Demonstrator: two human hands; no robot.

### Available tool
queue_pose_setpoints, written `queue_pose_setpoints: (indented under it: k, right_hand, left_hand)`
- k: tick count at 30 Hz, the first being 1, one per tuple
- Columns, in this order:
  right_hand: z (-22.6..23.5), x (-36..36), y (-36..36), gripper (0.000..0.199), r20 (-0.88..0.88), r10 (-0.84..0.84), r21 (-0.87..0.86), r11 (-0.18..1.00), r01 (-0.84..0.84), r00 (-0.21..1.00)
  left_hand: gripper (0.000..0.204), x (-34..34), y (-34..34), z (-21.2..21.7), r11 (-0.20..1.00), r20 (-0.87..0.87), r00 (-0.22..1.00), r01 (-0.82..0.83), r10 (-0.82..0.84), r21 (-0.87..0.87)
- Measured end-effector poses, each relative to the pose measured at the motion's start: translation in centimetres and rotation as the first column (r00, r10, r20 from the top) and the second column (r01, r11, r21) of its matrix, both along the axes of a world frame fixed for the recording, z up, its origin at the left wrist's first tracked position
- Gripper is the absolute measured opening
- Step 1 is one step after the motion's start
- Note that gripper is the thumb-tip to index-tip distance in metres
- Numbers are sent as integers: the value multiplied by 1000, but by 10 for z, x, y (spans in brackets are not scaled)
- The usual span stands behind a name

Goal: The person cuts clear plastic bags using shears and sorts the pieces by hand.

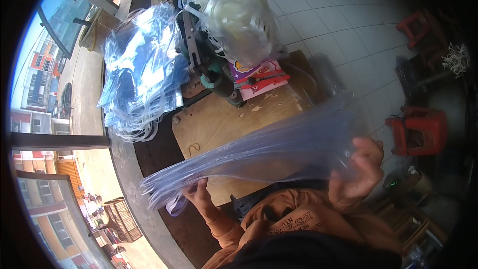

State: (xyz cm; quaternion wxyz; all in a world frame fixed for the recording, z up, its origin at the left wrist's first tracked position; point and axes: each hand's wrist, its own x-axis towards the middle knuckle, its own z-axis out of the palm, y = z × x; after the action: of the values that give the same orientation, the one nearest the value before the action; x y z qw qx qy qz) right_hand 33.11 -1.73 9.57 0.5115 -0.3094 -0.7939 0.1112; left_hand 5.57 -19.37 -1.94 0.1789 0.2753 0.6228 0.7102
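A thick stack of clear plastic sheets or bags (259,149) is held flat above a wooden board (224,119). My left hand (198,193) grips the stack's lower left end from below, fingers curled on its edge. At the right end, my right hand (361,167) clasps the stack, seen partly through the plastic. An orange sleeve covers my left wrist.
A pile of bluish clear bags (142,72) lies at the far left of the bench. A dark green machine (211,69) stands behind the board under a bundle of clear plastic strips (234,15). Red-handled scissors (264,80) rest on a pink box. Two red stools (418,129) stand on the tiled floor.
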Motion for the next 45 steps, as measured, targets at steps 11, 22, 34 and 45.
queue_pose_setpoints:
  k: [11, 22, 34, 45]
  right_hand:
    - [4, -4, -2, 23, 127, -173, 63, 984, 166, 977]
    - [-1, -5, 3, 30, 58, -43, -18, 999, 44, 997]
    - [9, -8, 5, 22, 45, -42, -107, 993, 47, 998]
    - [-29, -20, 44, 53, -520, 92, -533, 742, -407, 849]
  left_hand:
    - [41, 16, 19, 31, 1000, 15, 1000, -22, 22, -13]
    - [29, 13, 20, 24, 997, -72, 995, -71, 69, -21]
    - [32, 18, 20, 31, 999, -1, 999, -51, 51, -16]
    - [25, 8, 4, 16, 999, 11, 999, 52, -53, 15]
